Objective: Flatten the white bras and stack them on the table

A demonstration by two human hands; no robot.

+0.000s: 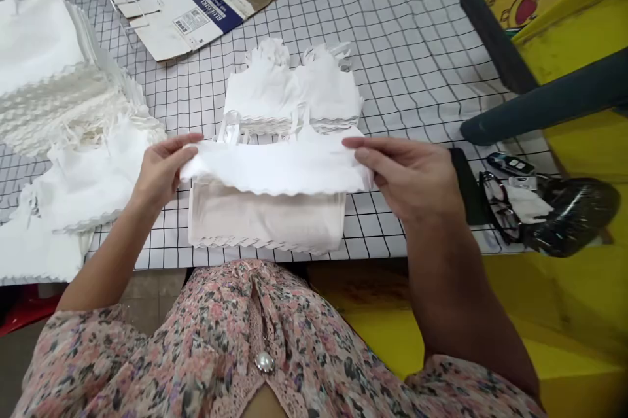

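Two-handed hold on a white scallop-hemmed camisole [275, 166], stretched level above the near part of a checked tablecloth [407, 52]. At one end, a thumb-and-forefinger pinch by the left hand [164, 166]; at the other, a like pinch by the right hand [417, 176], remaining fingers curled and partly out of sight. Directly underneath, a pale beige fabric stack [267, 215], upper part covered. Just beyond, a white camisole stack [294, 91], front partly masked by thin straps [230, 129] of unclear origin. Far left, a heap of white camisoles [39, 38], cut off at the side. Near the right wrist, a dark flat object [470, 186], half hidden, impossible to identify; beside it, eyeglasses [507, 214] and a black plastic bag [574, 215], contents not discernible.
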